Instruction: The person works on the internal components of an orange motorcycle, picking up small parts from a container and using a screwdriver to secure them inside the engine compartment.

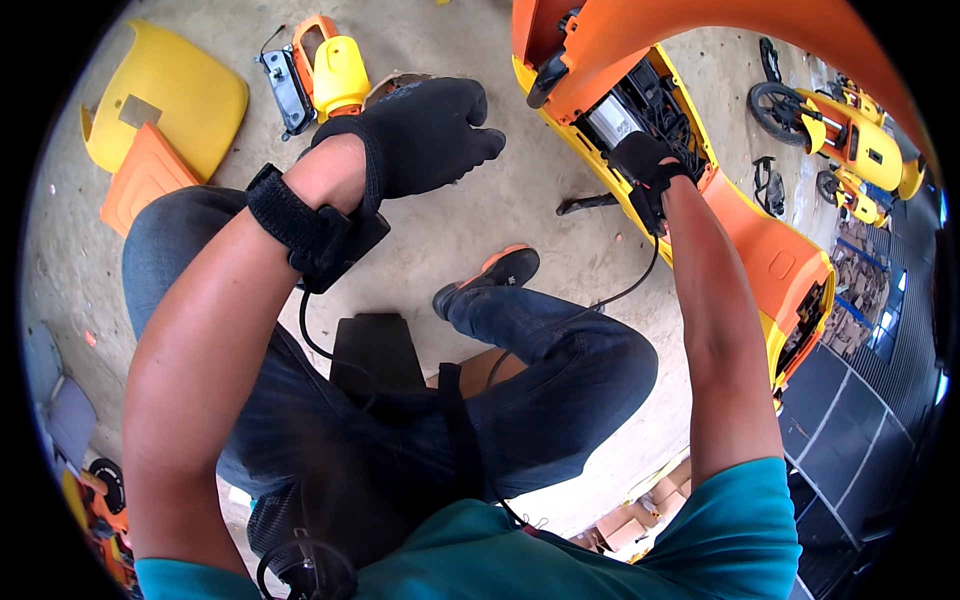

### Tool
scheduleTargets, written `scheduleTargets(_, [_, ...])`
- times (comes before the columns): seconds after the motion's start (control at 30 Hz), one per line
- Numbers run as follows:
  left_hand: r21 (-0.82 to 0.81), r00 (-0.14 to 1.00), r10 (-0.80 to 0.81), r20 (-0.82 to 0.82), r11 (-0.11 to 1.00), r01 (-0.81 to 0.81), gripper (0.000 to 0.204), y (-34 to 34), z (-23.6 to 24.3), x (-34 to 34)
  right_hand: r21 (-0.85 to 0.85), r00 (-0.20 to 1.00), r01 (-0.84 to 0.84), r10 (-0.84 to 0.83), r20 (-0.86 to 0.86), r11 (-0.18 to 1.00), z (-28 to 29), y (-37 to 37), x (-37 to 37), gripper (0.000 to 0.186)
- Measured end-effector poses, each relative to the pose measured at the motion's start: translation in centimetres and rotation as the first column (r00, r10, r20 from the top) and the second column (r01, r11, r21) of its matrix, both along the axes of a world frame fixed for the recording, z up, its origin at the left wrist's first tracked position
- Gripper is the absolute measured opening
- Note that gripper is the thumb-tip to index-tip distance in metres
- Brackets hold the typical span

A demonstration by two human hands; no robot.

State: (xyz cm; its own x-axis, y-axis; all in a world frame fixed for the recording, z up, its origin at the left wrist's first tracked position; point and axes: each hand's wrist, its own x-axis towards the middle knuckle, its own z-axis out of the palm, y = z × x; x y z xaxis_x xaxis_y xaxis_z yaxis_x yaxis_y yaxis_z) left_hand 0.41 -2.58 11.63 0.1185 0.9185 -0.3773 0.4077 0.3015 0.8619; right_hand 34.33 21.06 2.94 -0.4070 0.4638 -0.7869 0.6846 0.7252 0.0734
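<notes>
My left hand [430, 135], in a black glove, is held above the concrete floor at upper centre. Its fingers are curled in, and whatever they may hold is hidden. On the right, my right hand [645, 165], also gloved in black, reaches into the open compartment of an orange and yellow scooter body [755, 235]. It lies against or just beside a silver box-shaped unit [612, 122]; I cannot make out whether it touches it, as its fingers are mostly hidden. Black cables [668, 105] are bunched at the compartment's far side.
Near my left hand lie a yellow and orange part [341, 75] and a grey metal-like bracket [287, 92]. A yellow panel [190, 95] and an orange panel [150, 180] lie at far left. Small yellow scooters [850, 140] stand at right. A stand leg [588, 203] juts from the scooter body.
</notes>
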Motion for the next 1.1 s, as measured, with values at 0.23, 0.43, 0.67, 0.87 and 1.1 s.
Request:
scheduleTargets(0.23, [0.204, 0.973, 0.157, -0.17, 0.972, -0.121, 0.028, 0.0, -1.1, -1.2, 0.078, 0.986, -0.169, 0.169, 0.017, 0.982, 2.9, -1.4, -0.5, 0.034])
scheduleTargets(0.43, [0.314, 0.937, 0.264, -0.228, 0.931, -0.186, 0.029, 0.8, -1.2, -2.5, -0.559, 0.643, 0.394, -0.653, -0.4, 0.73, 1.7, -7.6, -0.6, 0.024])
scheduleTargets(0.67, [0.182, 0.812, 0.575, -0.094, 0.812, -0.554, 0.028, 0.2, 3.1, -5.2, -0.406, 0.738, 0.254, -0.447, -0.505, 0.878, -3.9, -13.6, -9.4, 0.028])
scheduleTargets(0.87, [0.11, 0.77, 0.631, 0.088, 0.763, -0.637, 0.021, 0.3, 1.7, -6.2, -0.243, 0.837, 0.157, -0.26, -0.482, 0.957, -9.0, -14.7, -12.7, 0.028])
scheduleTargets(1.1, [-0.023, 0.646, 0.752, 0.134, 0.654, -0.756, 0.018, -1.6, 3.3, -8.5, -0.159, 0.801, -0.046, -0.059, -0.596, 0.986, -17.0, -15.8, -17.6, 0.028])
